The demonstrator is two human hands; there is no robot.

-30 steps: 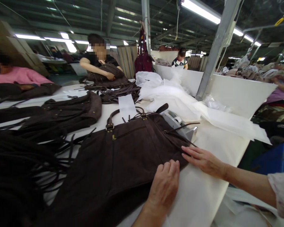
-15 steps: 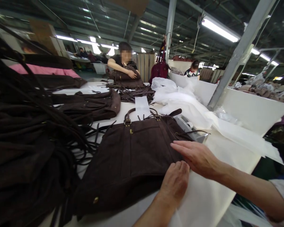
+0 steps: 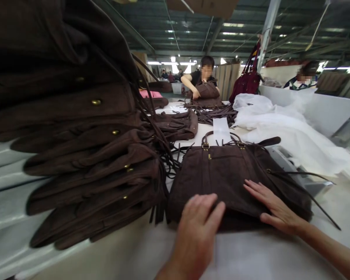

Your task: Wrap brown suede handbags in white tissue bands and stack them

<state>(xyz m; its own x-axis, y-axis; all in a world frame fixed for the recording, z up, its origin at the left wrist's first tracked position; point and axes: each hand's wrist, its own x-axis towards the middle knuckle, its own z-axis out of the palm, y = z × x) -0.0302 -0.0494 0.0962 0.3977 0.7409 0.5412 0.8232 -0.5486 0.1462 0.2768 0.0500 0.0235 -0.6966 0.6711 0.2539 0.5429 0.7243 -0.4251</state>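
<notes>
A dark brown handbag (image 3: 221,175) lies flat on the white table, its two handles pointing away from me. Near its top runs a short zip with a brass pull, and thin straps trail off its right side. My right hand (image 3: 275,208) rests on the lower right of the bag, fingers stretched out. At the lower left edge of the bag is my left hand (image 3: 196,229), fingers extended and thumb apart, seemingly touching it. Neither hand grips anything. A white paper slip (image 3: 221,130) lies by the handles.
On the left rises a tall stack of brown bags (image 3: 99,155) with brass studs and hanging straps. White plastic sheeting (image 3: 280,120) covers the table's right side. Across the table a co-worker (image 3: 205,76) handles another brown bag. A maroon bag (image 3: 246,83) hangs from a post.
My view has swung left, bringing the bag stack closer. My left hand has moved from the bag's right corner to its lower left and opened. The right hand has spread its fingers over the bag.
</notes>
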